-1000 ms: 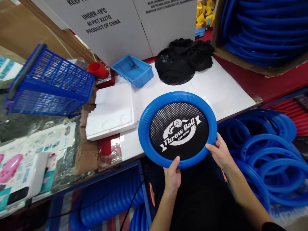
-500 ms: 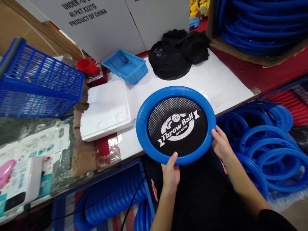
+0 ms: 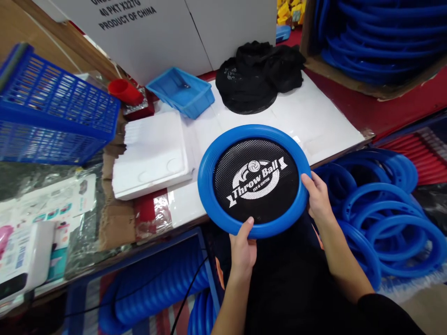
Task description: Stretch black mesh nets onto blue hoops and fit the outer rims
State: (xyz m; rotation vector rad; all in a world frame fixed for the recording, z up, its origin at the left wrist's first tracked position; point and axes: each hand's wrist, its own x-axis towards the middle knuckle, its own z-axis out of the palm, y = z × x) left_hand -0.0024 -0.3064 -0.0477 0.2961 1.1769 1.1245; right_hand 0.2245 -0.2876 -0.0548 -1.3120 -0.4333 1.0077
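Between my two hands is a throw-ball disc (image 3: 254,132), a blue plastic ring around a black mesh printed "Throw Ball Fly & Catch" in white. My left hand (image 3: 243,246) grips the near rim, thumb on top and the other fingers mostly hidden beneath. On the right side of the rim, my right hand (image 3: 317,197) is closed with its thumb over the edge. The disc is held face up at the front edge of the white tabletop (image 3: 314,121). Beyond it lies a pile of black mesh pieces (image 3: 251,88), some with white print.
A light-blue tray (image 3: 185,93) and a white foam block (image 3: 150,158) stand at the back left, near a blue basket (image 3: 59,107). Blue rings fill a carton (image 3: 380,42) at upper right. More blue rings (image 3: 391,218) lie below on the right, and others (image 3: 157,298) under the table.
The view has shifted slightly. Both hands still hold the disc, and my right hand sits a little higher on its rim.
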